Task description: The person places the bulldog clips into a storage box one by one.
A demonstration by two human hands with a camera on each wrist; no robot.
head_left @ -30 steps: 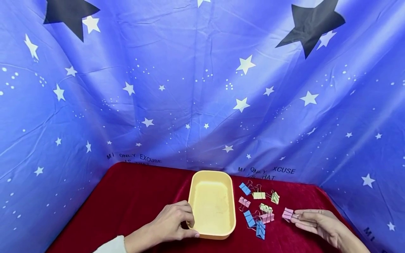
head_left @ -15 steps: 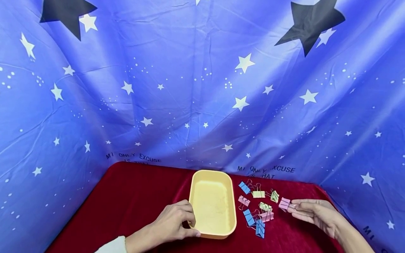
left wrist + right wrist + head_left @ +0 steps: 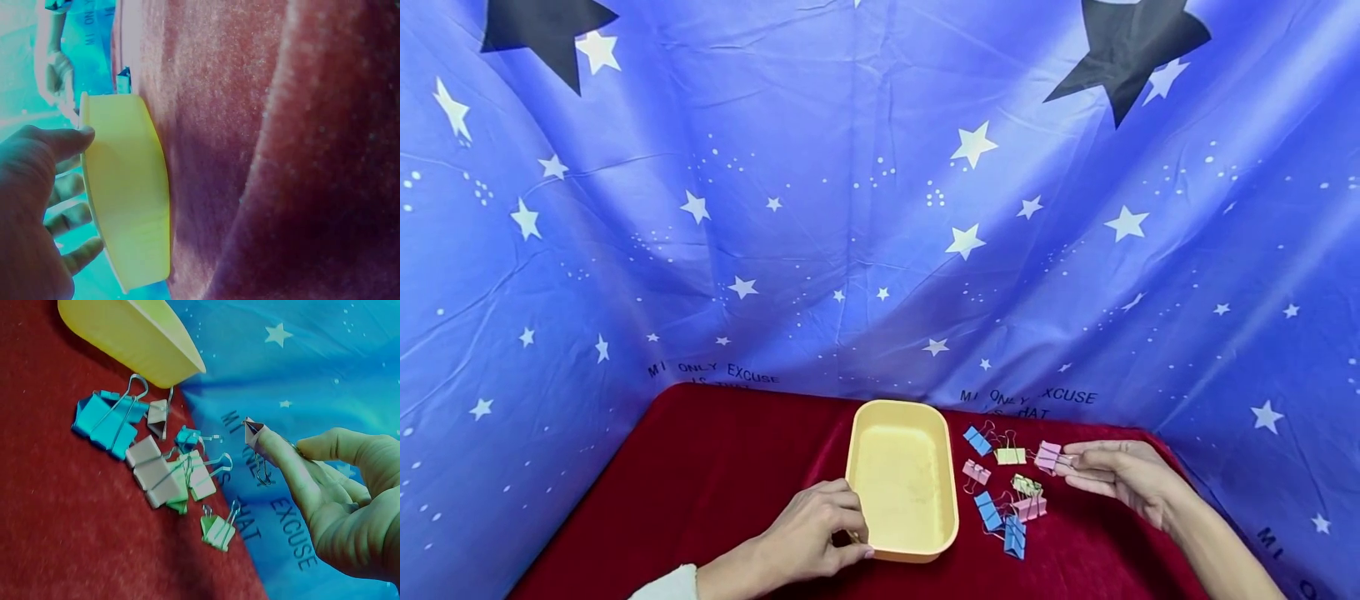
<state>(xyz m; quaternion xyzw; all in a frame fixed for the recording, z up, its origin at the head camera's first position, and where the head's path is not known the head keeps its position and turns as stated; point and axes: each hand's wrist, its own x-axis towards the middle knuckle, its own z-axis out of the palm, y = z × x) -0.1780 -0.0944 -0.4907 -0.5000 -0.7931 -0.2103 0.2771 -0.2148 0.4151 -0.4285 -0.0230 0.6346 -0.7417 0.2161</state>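
Observation:
My left hand (image 3: 820,529) grips the near left rim of a yellow plastic box (image 3: 902,492), thumb outside near the front corner and fingers over the side. The box stands on the cloth with nothing in it. My right hand (image 3: 1127,479) pinches a pink binder clip (image 3: 1048,457) by its wire handles, raised above the cloth, as the right wrist view shows. Behind that clip, a yellow-green one is mostly hidden in the head view; it appears as a light green binder clip (image 3: 219,532) in the right wrist view.
Several binder clips lie right of the box: a blue clip (image 3: 977,440), a yellow clip (image 3: 1011,456), a pink clip (image 3: 976,472) and another blue clip (image 3: 1015,537). Dark red cloth (image 3: 722,467) covers the table. A blue star-printed curtain (image 3: 850,208) stands behind and at both sides.
My right hand has moved left, away from me and upward with the pink binder clip, over the yellow-green one. My left hand stays on the box. The view has shifted slightly.

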